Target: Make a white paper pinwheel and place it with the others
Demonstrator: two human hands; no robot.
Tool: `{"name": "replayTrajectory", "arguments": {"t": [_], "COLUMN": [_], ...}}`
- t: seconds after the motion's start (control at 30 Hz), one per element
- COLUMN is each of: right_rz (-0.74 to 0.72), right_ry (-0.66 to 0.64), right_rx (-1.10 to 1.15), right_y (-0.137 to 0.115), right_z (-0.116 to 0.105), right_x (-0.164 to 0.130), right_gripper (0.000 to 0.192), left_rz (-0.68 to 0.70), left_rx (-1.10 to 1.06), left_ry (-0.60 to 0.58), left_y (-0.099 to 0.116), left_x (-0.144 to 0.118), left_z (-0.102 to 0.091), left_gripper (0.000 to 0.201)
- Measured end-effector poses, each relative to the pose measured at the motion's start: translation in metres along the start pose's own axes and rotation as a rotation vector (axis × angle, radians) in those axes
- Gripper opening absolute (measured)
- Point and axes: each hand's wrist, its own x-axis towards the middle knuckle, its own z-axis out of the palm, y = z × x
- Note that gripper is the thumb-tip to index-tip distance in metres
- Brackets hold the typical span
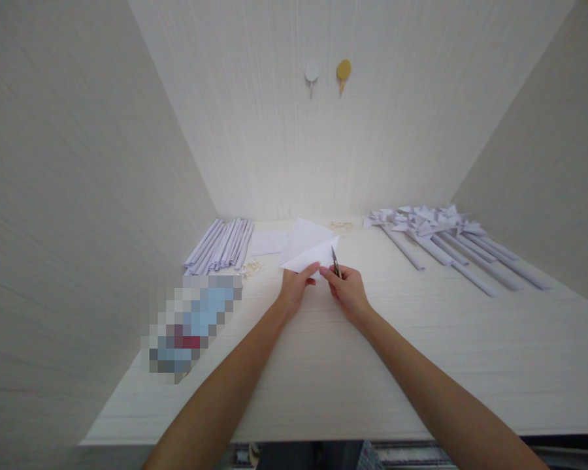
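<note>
A square white paper sheet [306, 238], with a fold across it, is held just above the table in front of me. My left hand [296, 285] pinches its lower edge between thumb and fingers. Close beside it, my right hand [347, 287] grips the sheet's lower right corner with thumb and fingertips. Tucked in that same hand are slim metal scissors [336, 261], points upward; their handles are hidden by the palm. Further white paper [268, 242] lies flat to the left of the sheet.
Rolled paper sticks [220, 245] lie at the back left, near small pale bits [251, 268]. More bits [342, 225] are by the back wall. Paper pinwheels on sticks [428, 225] pile up at the back right. A blurred-out item [196, 329] lies front left. Two hooks [343, 70] hang on the wall.
</note>
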Motion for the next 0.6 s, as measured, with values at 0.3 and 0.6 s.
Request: {"name": "replayTrajectory", "arguments": {"t": [0.3, 0.6], "right_rz": [-0.029, -0.035], "right_ry": [-0.008, -0.013], "right_rx": [-0.009, -0.016], "right_y": [0.0026, 0.0011], "right_z": [-0.0010, -0.0008], "right_x": [0.0008, 0.0005], "right_gripper": [0.034, 0.033], "left_rz": [-0.004, -0.015], "left_rx": [-0.005, -0.019], "left_ry": [0.005, 0.010], "left_y": [0.0021, 0.0020], "left_x": [-0.0011, -0.0014], "left_z": [0.0014, 0.0015], "left_gripper": [0.039, 0.040]}}
